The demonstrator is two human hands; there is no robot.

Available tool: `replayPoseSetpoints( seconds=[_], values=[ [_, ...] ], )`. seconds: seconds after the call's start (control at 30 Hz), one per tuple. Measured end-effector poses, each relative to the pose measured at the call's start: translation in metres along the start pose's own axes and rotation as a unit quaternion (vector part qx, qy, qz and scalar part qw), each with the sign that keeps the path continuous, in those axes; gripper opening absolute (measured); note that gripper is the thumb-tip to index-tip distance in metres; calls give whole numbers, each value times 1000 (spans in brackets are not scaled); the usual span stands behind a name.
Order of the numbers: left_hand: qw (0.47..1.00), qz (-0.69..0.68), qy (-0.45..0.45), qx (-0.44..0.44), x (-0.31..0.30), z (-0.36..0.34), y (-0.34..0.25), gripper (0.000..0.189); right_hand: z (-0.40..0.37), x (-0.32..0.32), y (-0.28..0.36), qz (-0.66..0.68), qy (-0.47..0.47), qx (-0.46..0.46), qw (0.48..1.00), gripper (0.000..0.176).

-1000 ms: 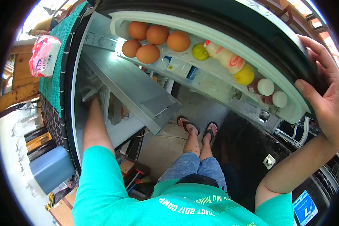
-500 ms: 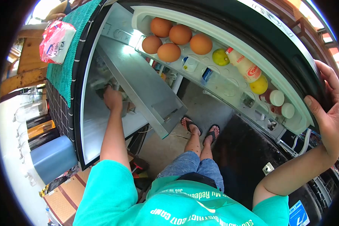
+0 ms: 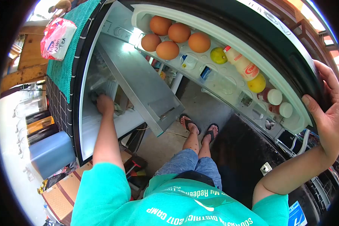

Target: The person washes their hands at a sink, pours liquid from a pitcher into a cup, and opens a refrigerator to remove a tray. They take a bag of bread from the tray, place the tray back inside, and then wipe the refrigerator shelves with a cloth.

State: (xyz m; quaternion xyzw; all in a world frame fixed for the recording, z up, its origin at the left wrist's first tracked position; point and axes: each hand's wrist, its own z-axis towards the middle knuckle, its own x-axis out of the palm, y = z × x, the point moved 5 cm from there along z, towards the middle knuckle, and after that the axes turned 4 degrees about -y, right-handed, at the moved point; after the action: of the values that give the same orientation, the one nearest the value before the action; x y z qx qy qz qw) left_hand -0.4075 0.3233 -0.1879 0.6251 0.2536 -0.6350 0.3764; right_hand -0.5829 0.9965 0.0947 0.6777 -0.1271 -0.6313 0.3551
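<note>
My left hand (image 3: pixel 105 104) is inside the freezer compartment (image 3: pixel 89 140) of a small refrigerator, its fingers curled at a small dark thing (image 3: pixel 94 96) that I cannot make out. Frosty clear plastic (image 3: pixel 103 78) lies just beyond these fingers. A grey freezer flap (image 3: pixel 145 88) hangs open at a slant to the right of the hand. My right hand (image 3: pixel 329 107) grips the edge of the open refrigerator door (image 3: pixel 290 62), thumb on the inner side and fingers over the outer side.
The door's top shelf holds several brown eggs (image 3: pixel 167 50), a green citrus fruit (image 3: pixel 218 55), a yellow one (image 3: pixel 256 83), a drink bottle (image 3: pixel 243 64) and two white-capped jars (image 3: pixel 274 96). A marked packet (image 3: pixel 58 39) rests on the refrigerator top. A blue container (image 3: pixel 52 154) stands at left.
My left hand has shifted left and slightly toward me inside the freezer compartment. My right hand keeps its hold on the door.
</note>
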Motion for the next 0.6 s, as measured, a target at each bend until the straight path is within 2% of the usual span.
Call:
replayPoseSetpoints(
  seconds=[0.03, 0.1, 0.2, 0.27, 0.43, 0.5, 0.57, 0.6],
  values=[
    [1000, -3, -2, -31, 14, 27, 10, 28, 4, 0, 12, 85, -20, 6, 996, 62],
    [1000, -13, -14, -10, 79, 108, 45, 29, 5, -4, 8, 165, -44, 18, 985, 58],
    [997, -68, -1, -33, 74, 135, 21, 30, 1, -1, -6, 138, -41, -24, 989, 61],
    [995, -89, -6, -37, 63, 127, 11, 30, -1, 3, -11, 180, -53, -24, 982, 62],
    [993, -99, 14, -56, 53, 127, -14, 31, 2, -2, -14, 154, -39, -56, 986, 64],
    [995, -101, 4, -21, 55, 103, -22, 31, 0, 1, 1, 131, -62, -39, 989, 63],
    [989, -105, -65, 82, 40, 49, -31, 32, 2, -1, -3, 121, -94, -21, 988, 62],
    [983, -100, -92, 124, 27, 18, -30, 32, 3, -2, -17, 133, -66, -68, 987, 61]
  ],
)
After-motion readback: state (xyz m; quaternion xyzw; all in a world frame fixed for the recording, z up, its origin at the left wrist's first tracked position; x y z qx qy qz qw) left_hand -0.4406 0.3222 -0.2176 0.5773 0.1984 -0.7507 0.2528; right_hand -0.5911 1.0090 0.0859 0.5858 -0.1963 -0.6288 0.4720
